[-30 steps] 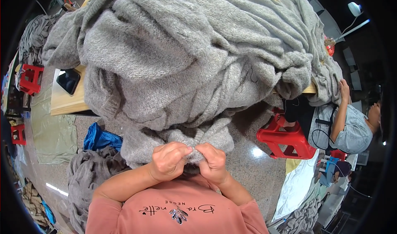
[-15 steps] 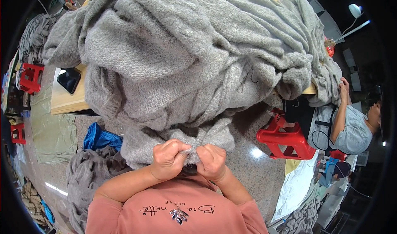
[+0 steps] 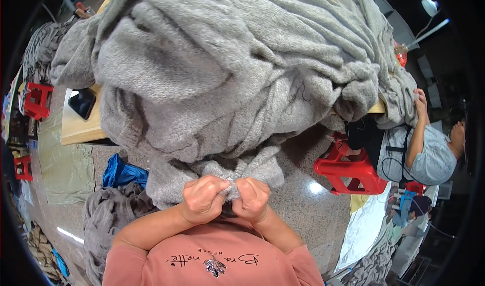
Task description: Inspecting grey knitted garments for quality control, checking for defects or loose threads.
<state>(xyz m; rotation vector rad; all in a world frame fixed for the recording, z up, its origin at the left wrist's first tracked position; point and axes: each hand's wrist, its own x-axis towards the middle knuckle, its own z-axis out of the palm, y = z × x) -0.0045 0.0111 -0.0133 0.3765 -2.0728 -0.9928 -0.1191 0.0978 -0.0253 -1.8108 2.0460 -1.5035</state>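
Observation:
Close in front of my chest, my left hand (image 3: 203, 199) is closed on the edge of a grey knitted garment (image 3: 169, 182). Right beside it, my right hand (image 3: 251, 198) pinches the same edge, with only a narrow strip of knit showing between the two fists. The held part hangs below the table edge, under a big heap of grey knitwear (image 3: 177, 79). Whether it joins that heap is hidden by the folds. A loose dark thread (image 3: 298, 98) lies on the heap's near side.
A black phone (image 3: 82, 103) rests on the wooden table (image 3: 81, 128) at left. Blue cloth (image 3: 124, 172) and darker knitwear (image 3: 108, 215) lie low on my left. To the right are a red stool (image 3: 348, 170) and a co-worker (image 3: 429, 154) handling grey knit. Another red stool (image 3: 38, 100) stands far left.
Both fists have come slightly closer together, the right one shifting a little left. They still grip the knit edge. The whole view has moved slightly.

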